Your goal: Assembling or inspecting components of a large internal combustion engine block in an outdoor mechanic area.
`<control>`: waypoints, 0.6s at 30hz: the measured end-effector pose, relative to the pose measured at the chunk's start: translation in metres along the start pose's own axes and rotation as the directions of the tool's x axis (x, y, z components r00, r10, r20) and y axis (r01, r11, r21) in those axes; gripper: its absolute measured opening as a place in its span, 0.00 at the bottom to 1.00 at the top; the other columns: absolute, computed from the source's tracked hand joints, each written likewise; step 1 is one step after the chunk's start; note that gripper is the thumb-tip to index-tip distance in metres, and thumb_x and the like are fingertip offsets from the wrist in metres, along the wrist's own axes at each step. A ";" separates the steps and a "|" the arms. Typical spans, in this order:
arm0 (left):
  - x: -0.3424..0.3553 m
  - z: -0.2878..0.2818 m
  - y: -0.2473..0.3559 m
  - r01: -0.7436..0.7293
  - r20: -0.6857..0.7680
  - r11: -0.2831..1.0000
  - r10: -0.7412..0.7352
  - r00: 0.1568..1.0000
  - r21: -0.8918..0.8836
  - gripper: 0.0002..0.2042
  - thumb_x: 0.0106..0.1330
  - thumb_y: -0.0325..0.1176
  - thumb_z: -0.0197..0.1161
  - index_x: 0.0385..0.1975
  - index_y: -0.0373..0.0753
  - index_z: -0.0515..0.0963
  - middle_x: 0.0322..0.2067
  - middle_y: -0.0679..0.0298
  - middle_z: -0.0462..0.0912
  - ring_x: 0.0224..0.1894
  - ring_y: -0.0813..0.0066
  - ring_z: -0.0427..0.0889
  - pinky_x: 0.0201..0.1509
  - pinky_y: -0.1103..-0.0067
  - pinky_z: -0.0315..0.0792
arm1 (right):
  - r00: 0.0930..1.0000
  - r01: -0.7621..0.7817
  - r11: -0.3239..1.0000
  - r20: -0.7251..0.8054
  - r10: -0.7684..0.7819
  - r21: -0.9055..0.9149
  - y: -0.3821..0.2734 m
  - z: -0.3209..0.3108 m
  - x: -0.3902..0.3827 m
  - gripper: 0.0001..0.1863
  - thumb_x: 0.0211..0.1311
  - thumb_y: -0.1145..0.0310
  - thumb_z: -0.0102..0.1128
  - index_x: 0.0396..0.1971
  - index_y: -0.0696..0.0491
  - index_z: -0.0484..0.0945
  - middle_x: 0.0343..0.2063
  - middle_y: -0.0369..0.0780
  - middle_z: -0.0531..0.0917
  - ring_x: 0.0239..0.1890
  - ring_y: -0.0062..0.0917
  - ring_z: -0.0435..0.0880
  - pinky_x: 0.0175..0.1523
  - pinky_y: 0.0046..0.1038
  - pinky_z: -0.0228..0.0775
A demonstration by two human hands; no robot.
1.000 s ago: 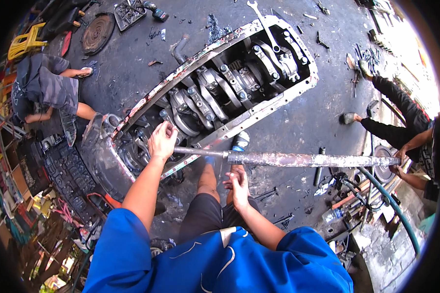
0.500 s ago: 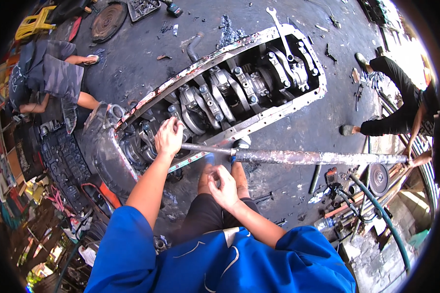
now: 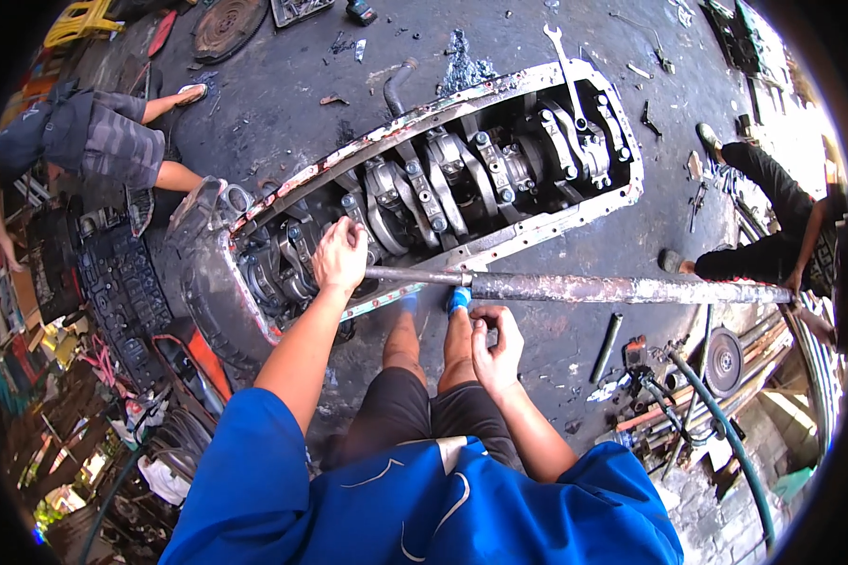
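My left hand (image 3: 340, 256) is closed over the inner end of a thin grey metal bar (image 3: 415, 275), above the crankshaft (image 3: 382, 212) in an open engine block (image 3: 499, 234). The part under my fingers is hidden. The bar's other end goes into a long rusty pipe (image 3: 622, 289) reaching right, where another person's hands (image 3: 806, 301) hold its far end. My right hand (image 3: 497, 347) is loosely curled just below the pipe, apart from it, with nothing visible in it. An open-end wrench (image 3: 569, 80) lies across the far right rim of the block.
A second person (image 3: 113, 141) bends over parts at the left. Dark metal parts (image 3: 127, 292) lie nearby. Round discs (image 3: 226, 28) (image 3: 724, 363) rest at the back left and right. At the right are a green hose (image 3: 725, 428) and a short tube (image 3: 607, 348).
My right hand has moved right and up, closer to the pipe. My left hand stays on the bar. The person at the left has bent lower, and the whole view has shifted slightly.
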State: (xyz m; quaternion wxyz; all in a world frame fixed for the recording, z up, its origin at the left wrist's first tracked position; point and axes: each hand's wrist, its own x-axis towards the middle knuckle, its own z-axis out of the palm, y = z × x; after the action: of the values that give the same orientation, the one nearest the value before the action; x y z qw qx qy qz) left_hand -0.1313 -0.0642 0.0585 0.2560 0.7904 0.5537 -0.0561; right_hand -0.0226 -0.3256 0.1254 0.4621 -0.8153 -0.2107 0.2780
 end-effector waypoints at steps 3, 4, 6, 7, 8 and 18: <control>0.001 0.001 0.000 -0.013 0.002 1.000 0.013 1.000 -0.009 0.11 0.68 0.41 0.56 0.32 0.40 0.75 0.26 0.58 0.79 0.32 0.54 0.81 0.36 0.61 0.71 | 0.997 -0.073 0.997 0.010 0.072 0.035 0.010 -0.002 -0.011 0.05 0.62 0.83 0.52 0.35 0.60 0.76 0.32 0.41 0.80 0.34 0.24 0.81 0.44 0.24 0.73; 0.001 0.001 -0.001 -0.009 0.000 1.000 0.009 1.000 -0.010 0.11 0.68 0.41 0.56 0.32 0.40 0.75 0.26 0.58 0.79 0.32 0.54 0.81 0.36 0.61 0.71 | 0.996 -0.083 0.996 0.040 0.083 0.010 0.016 -0.002 -0.017 0.06 0.62 0.83 0.51 0.36 0.60 0.76 0.32 0.40 0.80 0.34 0.22 0.80 0.43 0.23 0.73; 0.001 0.002 0.000 -0.016 -0.005 1.000 0.015 1.000 -0.021 0.11 0.68 0.42 0.56 0.32 0.40 0.75 0.26 0.58 0.79 0.32 0.54 0.81 0.36 0.61 0.71 | 0.992 -0.116 0.993 0.061 0.114 0.019 0.025 0.003 -0.029 0.06 0.63 0.83 0.51 0.37 0.60 0.76 0.33 0.40 0.80 0.34 0.21 0.80 0.43 0.23 0.73; 0.000 0.002 0.000 -0.013 -0.006 1.000 0.012 1.000 -0.023 0.11 0.68 0.42 0.56 0.32 0.40 0.75 0.26 0.58 0.79 0.32 0.54 0.81 0.36 0.61 0.71 | 0.986 -0.150 0.988 0.078 0.147 0.028 0.030 0.006 -0.034 0.06 0.63 0.83 0.51 0.37 0.60 0.76 0.33 0.40 0.81 0.35 0.21 0.80 0.43 0.23 0.73; 0.000 0.002 0.000 -0.015 -0.007 1.000 0.015 1.000 -0.022 0.11 0.68 0.42 0.56 0.32 0.40 0.74 0.26 0.58 0.79 0.32 0.54 0.81 0.36 0.61 0.71 | 0.986 -0.153 0.988 0.064 0.151 0.030 0.035 0.010 -0.038 0.04 0.62 0.79 0.54 0.36 0.58 0.74 0.30 0.43 0.78 0.32 0.32 0.81 0.42 0.30 0.74; 0.000 0.002 -0.002 -0.003 -0.028 1.000 0.002 1.000 -0.030 0.11 0.68 0.42 0.56 0.32 0.40 0.74 0.27 0.58 0.80 0.34 0.53 0.81 0.38 0.60 0.71 | 0.973 -0.206 0.976 0.122 0.196 0.076 0.037 0.011 -0.046 0.04 0.62 0.79 0.55 0.37 0.58 0.75 0.30 0.42 0.80 0.33 0.26 0.81 0.43 0.26 0.74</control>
State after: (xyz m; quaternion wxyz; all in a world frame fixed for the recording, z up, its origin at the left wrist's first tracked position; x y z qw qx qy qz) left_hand -0.1327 -0.0650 0.0565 0.2604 0.7879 0.5569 -0.0363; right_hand -0.0618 -0.3638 0.1007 0.4545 -0.7941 -0.1406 0.3782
